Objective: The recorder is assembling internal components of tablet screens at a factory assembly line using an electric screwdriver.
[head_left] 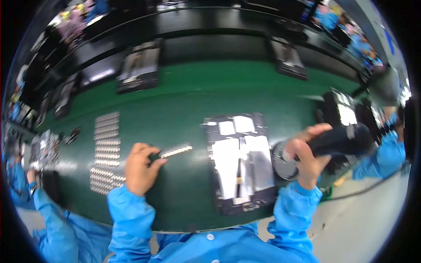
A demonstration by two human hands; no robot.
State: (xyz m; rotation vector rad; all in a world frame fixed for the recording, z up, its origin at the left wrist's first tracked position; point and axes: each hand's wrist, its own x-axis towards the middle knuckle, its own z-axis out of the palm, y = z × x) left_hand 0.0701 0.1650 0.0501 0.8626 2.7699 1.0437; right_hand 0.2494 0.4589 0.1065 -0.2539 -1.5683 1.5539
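Observation:
My left hand (142, 168) has its thumb and index finger pinched on the near end of a short strip of small pale metal parts (176, 150). The strip points right over the green mat. My right hand (309, 155) is curled around a thick, rounded black tool (344, 139), somewhat blurred, whose exact kind I cannot make out. Beside that hand lies a round grey ridged dish (285, 162), partly covered by the fingers. Between my hands sits a black tray-like fixture (226, 206) with white and silver flat device parts.
Rows of similar strips (106, 153) lie left of my left hand. Further left is a clear bag of small parts (44, 149). More fixtures (139, 68) stand on the far belt. A stack of black fixtures (342, 107) stands at right. A co-worker's blue sleeve (52, 215) is at left.

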